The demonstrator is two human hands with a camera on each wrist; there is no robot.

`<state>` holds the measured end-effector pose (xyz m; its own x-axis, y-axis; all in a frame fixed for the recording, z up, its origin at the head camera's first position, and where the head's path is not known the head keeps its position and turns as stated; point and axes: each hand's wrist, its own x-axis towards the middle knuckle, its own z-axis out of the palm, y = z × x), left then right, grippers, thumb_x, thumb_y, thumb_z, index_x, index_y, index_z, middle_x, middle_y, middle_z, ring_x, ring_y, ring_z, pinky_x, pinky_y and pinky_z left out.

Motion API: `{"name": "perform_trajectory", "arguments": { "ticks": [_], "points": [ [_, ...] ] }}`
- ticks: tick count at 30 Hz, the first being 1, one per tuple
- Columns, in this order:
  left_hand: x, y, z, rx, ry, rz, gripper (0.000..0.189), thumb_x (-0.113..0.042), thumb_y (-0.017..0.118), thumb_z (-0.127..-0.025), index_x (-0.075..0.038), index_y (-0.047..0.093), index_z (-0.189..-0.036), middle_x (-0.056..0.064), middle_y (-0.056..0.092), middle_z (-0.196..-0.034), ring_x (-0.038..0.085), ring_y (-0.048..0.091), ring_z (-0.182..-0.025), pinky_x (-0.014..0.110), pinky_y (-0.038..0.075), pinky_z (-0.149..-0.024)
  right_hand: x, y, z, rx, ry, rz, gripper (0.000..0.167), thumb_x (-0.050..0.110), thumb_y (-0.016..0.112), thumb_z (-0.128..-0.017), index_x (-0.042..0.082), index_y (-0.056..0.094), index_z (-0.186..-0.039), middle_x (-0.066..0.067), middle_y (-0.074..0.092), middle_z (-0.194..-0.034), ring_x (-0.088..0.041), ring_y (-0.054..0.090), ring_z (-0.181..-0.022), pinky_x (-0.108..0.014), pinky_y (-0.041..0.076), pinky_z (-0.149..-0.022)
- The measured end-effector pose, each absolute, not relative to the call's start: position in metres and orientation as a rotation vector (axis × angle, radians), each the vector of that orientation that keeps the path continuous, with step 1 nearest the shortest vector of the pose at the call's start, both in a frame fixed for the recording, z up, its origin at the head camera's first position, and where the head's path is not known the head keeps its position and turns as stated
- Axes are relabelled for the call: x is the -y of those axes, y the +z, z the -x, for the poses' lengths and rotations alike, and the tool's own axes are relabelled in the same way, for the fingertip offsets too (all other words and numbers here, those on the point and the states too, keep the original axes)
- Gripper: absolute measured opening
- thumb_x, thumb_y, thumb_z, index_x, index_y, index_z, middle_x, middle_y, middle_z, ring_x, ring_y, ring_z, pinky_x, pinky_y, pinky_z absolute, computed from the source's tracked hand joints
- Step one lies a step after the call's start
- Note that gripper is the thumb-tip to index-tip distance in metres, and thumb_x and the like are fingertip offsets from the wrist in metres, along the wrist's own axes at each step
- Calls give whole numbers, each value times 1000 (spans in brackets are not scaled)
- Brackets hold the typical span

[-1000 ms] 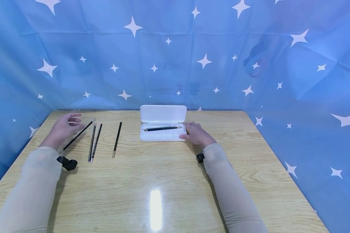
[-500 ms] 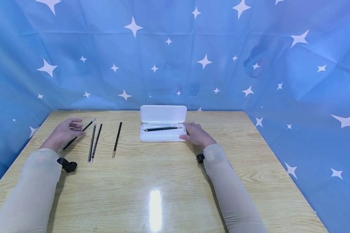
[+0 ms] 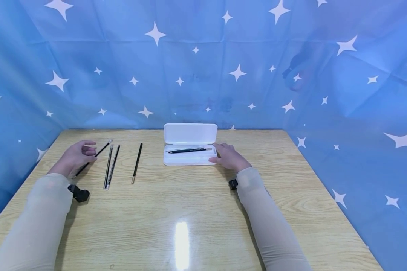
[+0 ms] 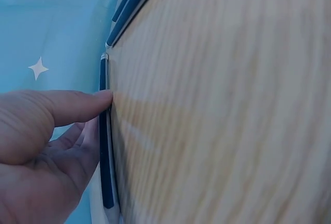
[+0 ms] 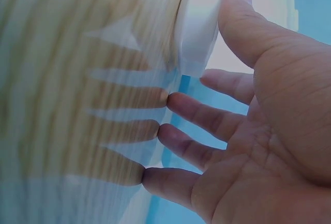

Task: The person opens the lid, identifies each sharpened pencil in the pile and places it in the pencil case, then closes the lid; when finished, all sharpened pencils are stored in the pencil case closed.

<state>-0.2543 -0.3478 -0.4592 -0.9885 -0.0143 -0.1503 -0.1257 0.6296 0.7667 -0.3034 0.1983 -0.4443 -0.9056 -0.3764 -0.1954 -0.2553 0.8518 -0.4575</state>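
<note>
In the head view my left hand (image 3: 75,157) is over a dark pencil (image 3: 103,149) lying slanted at the table's left. The left wrist view has its thumb (image 4: 85,105) against the pencil (image 4: 105,157) and the fingers behind it, in a pinch. My right hand (image 3: 228,157) holds the right end of an open white pencil case (image 3: 190,161). In the right wrist view its thumb (image 5: 240,6) lies on the case (image 5: 196,32), the index finger is by the corner, and the other fingertips touch the table. Dark pencils (image 3: 189,150) lie inside the case.
Two pencils (image 3: 112,167) lie close together right of my left hand. Another dark pencil (image 3: 137,163) lies alone between them and the case. A blue curtain with white stars (image 3: 190,75) hangs behind the wood-grain table (image 3: 149,226).
My left hand has come down and slightly right onto the slanted pencil, its thumb and fingers closing toward it. The right hand and the case have stayed in place.
</note>
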Motion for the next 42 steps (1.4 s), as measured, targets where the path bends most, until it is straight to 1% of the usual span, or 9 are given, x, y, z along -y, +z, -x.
{"name": "perform_trajectory", "arguments": {
  "ticks": [4,7,13,17,22,28,33,39,42],
  "points": [
    [347,-460,256,-2727,1303,119,66,1,61,-97,10,27,-154,35,43,-140,48,45,-129,45,48,-96,-198,-444,304,-2752,-625,480,73,44,58,-103,17,26,-162,-15,28,-162,-37,24,-149,-56,31,-117],
    [346,-459,256,-2714,1303,102,65,2,59,-98,10,26,-154,35,41,-143,48,44,-130,35,49,-91,-199,-444,303,-2750,-627,481,73,44,58,-103,18,25,-163,-15,28,-163,-37,23,-150,-56,31,-117],
    [345,-452,255,-2668,1282,58,68,1,54,-98,8,20,-157,33,40,-149,50,42,-134,47,45,-97,-198,-443,302,-2741,-632,487,74,45,58,-102,18,25,-163,-16,27,-163,-37,22,-150,-56,31,-117],
    [345,-448,254,-2653,1285,92,69,-1,51,-100,4,17,-159,31,41,-152,49,39,-138,50,43,-99,-198,-442,303,-2744,-642,487,74,45,58,-102,17,25,-162,-15,28,-163,-37,23,-149,-55,31,-117],
    [344,-446,252,-2658,1283,166,66,-3,49,-100,4,21,-159,30,40,-153,50,35,-140,59,40,-105,-198,-443,304,-2745,-633,496,74,45,58,-103,17,25,-162,-16,28,-163,-37,22,-150,-55,30,-118],
    [341,-445,249,-2640,1277,118,60,3,53,-97,9,31,-153,34,35,-153,53,32,-140,60,38,-108,-199,-445,304,-2743,-628,491,74,45,57,-103,16,25,-163,-16,28,-163,-37,21,-151,-55,30,-118],
    [340,-440,250,-2641,1196,67,58,5,52,-96,8,34,-151,35,34,-153,55,30,-140,61,37,-107,-199,-444,304,-2741,-644,483,74,43,58,-103,16,25,-162,-16,29,-162,-37,21,-151,-56,29,-118],
    [339,-436,249,-2682,1211,153,60,-3,50,-99,6,28,-155,36,40,-148,54,39,-134,62,40,-103,-199,-443,304,-2736,-640,488,73,43,58,-103,15,25,-162,-16,28,-163,-37,20,-151,-56,28,-118],
    [341,-436,248,-2700,1227,181,61,-3,49,-100,7,25,-156,36,41,-148,54,39,-134,61,40,-103,-199,-443,304,-2732,-641,493,73,44,58,-103,15,25,-162,-16,29,-163,-37,20,-151,-55,28,-119]
  ]
}}
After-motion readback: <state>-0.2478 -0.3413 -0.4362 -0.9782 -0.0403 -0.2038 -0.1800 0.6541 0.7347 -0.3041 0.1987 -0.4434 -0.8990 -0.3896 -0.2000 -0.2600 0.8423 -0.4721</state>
